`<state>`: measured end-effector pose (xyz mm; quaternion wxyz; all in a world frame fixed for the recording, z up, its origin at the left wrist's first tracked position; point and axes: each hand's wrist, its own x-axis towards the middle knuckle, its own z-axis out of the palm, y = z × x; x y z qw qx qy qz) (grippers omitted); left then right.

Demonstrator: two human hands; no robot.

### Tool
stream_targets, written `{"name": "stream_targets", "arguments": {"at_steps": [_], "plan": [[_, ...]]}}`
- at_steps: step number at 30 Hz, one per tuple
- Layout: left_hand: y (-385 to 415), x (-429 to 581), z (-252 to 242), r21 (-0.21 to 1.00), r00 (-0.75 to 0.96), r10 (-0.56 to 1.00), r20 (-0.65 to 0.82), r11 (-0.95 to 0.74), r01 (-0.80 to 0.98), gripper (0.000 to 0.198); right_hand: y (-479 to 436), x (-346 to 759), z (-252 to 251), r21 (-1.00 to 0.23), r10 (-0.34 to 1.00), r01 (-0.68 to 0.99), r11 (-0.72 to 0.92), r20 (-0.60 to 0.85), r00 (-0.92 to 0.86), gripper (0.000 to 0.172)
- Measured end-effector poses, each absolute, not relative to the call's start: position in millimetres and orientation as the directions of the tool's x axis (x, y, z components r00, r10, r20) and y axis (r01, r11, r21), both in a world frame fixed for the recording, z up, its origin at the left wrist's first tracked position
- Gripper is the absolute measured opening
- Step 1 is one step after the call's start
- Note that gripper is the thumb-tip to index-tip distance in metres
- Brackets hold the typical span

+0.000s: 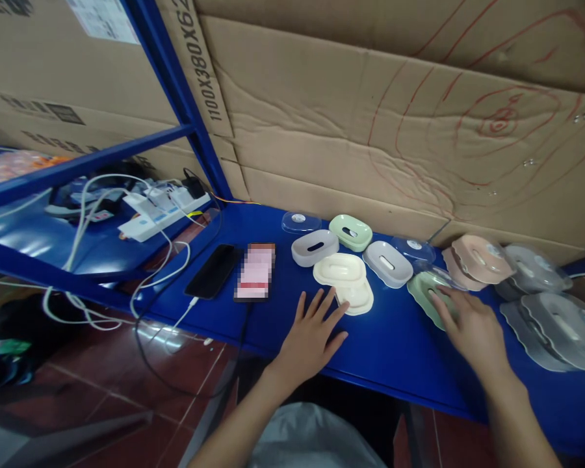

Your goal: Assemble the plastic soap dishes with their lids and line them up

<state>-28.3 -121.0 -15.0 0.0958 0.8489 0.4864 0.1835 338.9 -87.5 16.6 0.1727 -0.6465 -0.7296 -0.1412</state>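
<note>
My left hand [308,339] rests with its fingers spread at the near side of two cream soap dish pieces [342,268], which overlap on the table. A fingertip touches the nearer piece. On the right, my right hand [474,328] has its thumb and fingers around a green soap dish [426,298] with a wavy rim. A clear lid [443,276] lies against that dish's far side, partly hidden by the fingers. Between the hands sits a pale grey soap dish [389,265] with a slot. Behind the cream pieces are a lilac-grey oval base [316,247] and a light green one [351,232].
Pink soap dishes [482,259] and grey soap dishes [560,328] are grouped at the right. A black phone [213,270] and a phone with a blurred screen [255,273] lie left, with cables. A power strip [163,211] is beyond them. Cardboard [322,117] walls the back.
</note>
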Motion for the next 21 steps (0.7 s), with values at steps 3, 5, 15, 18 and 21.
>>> {"name": "stream_targets", "arguments": {"at_steps": [3,5,15,18,21], "plan": [[-121,-28,-15,0.333,0.465,0.858,0.217,-0.513,0.791,0.058,-97,329,3,0.077,0.916,0.988,0.137,0.370,-0.156,0.056],[-121,-28,-14,0.336,0.466,0.857,0.218,-0.515,0.789,0.058,-98,328,-1,0.046,0.917,0.989,0.141,0.370,-0.148,0.053],[-122,-28,-9,0.342,0.471,0.861,0.190,-0.508,0.791,0.057,-106,304,7,-0.170,0.840,0.911,0.375,0.478,-0.257,0.041],[-122,-28,-9,0.330,0.471,0.861,0.193,-0.509,0.795,0.057,-97,283,21,-0.083,0.752,0.831,0.550,0.483,-0.449,0.037],[-122,-28,-10,0.318,0.475,0.857,0.198,-0.515,0.796,0.057,-71,266,35,0.014,0.671,0.772,0.636,0.483,-0.562,0.039]]}}
